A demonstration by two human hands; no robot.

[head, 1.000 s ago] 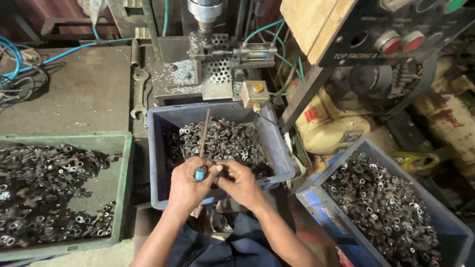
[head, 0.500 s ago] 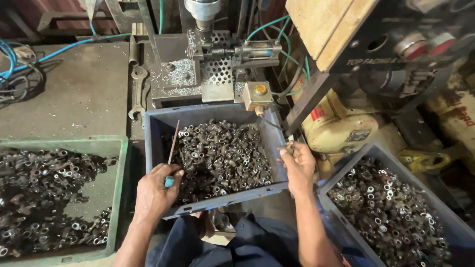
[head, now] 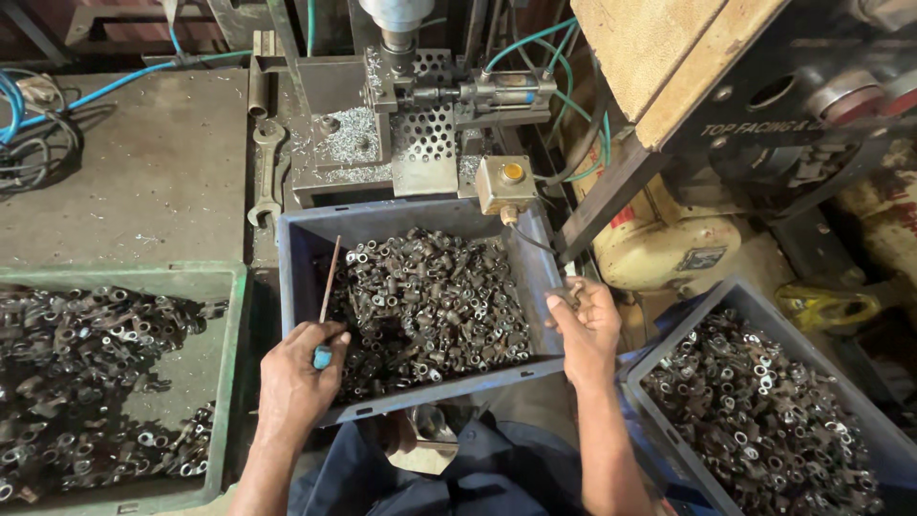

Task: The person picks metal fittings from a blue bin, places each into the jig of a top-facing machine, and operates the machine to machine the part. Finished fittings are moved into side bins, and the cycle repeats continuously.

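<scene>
My left hand [head: 298, 375] grips a thin rod tool with a blue handle [head: 328, 287] that points up along the left wall of the middle blue-grey bin [head: 304, 239]. That bin is full of small dark metal ring parts [head: 430, 296]. My right hand [head: 585, 320] is at the bin's right rim, with fingers pinched on one small metal part. Both forearms reach up from the bottom of the head view over dark blue trousers.
A green bin [head: 227, 382] of similar metal parts sits at left, another blue bin [head: 764, 401] of parts at right. Behind the middle bin stands a drilling machine [head: 411, 96] with metal shavings, a yellow push button box [head: 506, 182], a wrench [head: 267, 172] and blue hoses.
My hands were together over the bin's front a second ago. They have spread apart: the left moved left with the rod tool, the right moved to the right rim with a part.
</scene>
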